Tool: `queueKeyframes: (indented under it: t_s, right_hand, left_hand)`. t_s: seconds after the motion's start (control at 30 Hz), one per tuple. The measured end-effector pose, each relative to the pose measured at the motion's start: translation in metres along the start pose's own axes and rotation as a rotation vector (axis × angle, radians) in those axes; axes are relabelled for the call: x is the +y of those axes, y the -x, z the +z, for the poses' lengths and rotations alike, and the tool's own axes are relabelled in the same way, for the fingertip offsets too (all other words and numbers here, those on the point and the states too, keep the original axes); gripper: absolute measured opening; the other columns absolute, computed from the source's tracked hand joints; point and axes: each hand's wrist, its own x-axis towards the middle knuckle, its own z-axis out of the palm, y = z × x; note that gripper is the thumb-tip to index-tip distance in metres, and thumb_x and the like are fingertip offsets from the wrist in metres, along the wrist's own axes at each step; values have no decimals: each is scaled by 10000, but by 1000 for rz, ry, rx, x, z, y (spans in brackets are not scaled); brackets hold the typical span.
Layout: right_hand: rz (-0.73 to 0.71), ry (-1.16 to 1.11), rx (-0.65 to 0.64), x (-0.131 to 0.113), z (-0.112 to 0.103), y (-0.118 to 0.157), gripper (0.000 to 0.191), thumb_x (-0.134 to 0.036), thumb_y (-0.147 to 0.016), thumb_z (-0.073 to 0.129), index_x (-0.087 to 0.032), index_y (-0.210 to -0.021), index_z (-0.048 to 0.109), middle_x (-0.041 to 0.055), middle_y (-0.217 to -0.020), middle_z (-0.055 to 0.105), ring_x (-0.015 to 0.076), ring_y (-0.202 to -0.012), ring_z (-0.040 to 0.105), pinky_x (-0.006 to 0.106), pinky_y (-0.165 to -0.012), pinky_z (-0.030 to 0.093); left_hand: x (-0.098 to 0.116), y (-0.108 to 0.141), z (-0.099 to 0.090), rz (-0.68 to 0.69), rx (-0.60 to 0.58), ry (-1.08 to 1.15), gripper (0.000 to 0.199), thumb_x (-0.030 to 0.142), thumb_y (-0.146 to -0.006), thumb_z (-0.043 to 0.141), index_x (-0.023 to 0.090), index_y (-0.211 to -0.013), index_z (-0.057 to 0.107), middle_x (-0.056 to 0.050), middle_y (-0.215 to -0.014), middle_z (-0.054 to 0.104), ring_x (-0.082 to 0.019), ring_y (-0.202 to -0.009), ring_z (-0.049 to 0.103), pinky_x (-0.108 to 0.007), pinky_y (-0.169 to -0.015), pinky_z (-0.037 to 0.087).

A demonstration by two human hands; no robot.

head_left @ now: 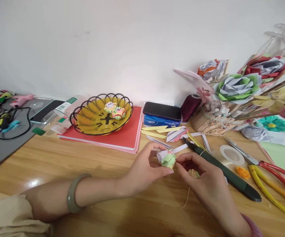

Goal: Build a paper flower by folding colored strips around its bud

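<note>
Near the middle of the table, my left hand (pixel 147 166) is closed on a small folded paper ball (pixel 168 160) in pale green, lilac and a little pink. My right hand (pixel 201 174) is pinched at the ball's right side, thumb and forefinger together; what lies between the fingertips is too small to make out. A thin pale thread (pixel 188 197) hangs below the hands and curls on the wood. Two similar multicoloured paper balls (pixel 118 113) sit in a yellow woven basket (pixel 89 121) at the back left.
Red paper sheets (pixel 130 138) lie under the basket. Paper strips (pixel 154 134), a phone (pixel 162 111) on a blue pack and a maroon thread spool (pixel 190 107) are behind. To the right are a dark green tool (pixel 231 176), scissors (pixel 255 161), yellow-handled pliers (pixel 268 194) and paper flowers (pixel 238 87).
</note>
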Motion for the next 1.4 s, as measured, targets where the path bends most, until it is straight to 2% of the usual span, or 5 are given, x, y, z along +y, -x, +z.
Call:
queueKeyframes:
  t_s: [0.37,0.67,0.87,1.03,1.4]
  right_hand:
    - [-5,-78,-45,-1,-6,-2,92,-271,-720,541,-201,-665,563,3,-649,611,143,-573,575,247,-537,482]
    - [-321,175,122,3,3,7,57,-166,-756,542,-206,-717,547,26,-712,609,160,-643,559,279,-588,454]
    - [-123,-51,16,0,-1,3,67,-242,-771,551,-201,-733,588,19,-719,628,149,-622,566,261,-579,477]
    - [64,-318,-1,0,-4,-2,131,-325,-718,620,-196,-710,598,15,-703,628,157,-649,589,251,-598,493]
    - [308,-512,-157,4,-10,-8,223,-397,-668,674,-182,-725,674,15,-696,612,142,-643,531,245,-589,446]
  left_hand:
    - [1,-1,-1,1,-23,17,414,188,-627,707,203,-964,467,-20,-969,543,-145,-901,516,-266,-747,448]
    - [-1,1,1,28,2,-17,394,182,-631,693,198,-956,471,-36,-996,535,-174,-966,505,-295,-793,444]
    - [1,0,0,22,2,0,402,184,-640,691,203,-970,462,-32,-998,545,-166,-969,511,-288,-786,446]
    - [3,2,1,19,3,36,403,185,-639,695,205,-966,460,-28,-986,555,-159,-959,520,-274,-762,452]
    - [2,0,-1,24,-19,81,418,223,-623,718,209,-962,472,-29,-962,596,-175,-958,548,-300,-785,452]
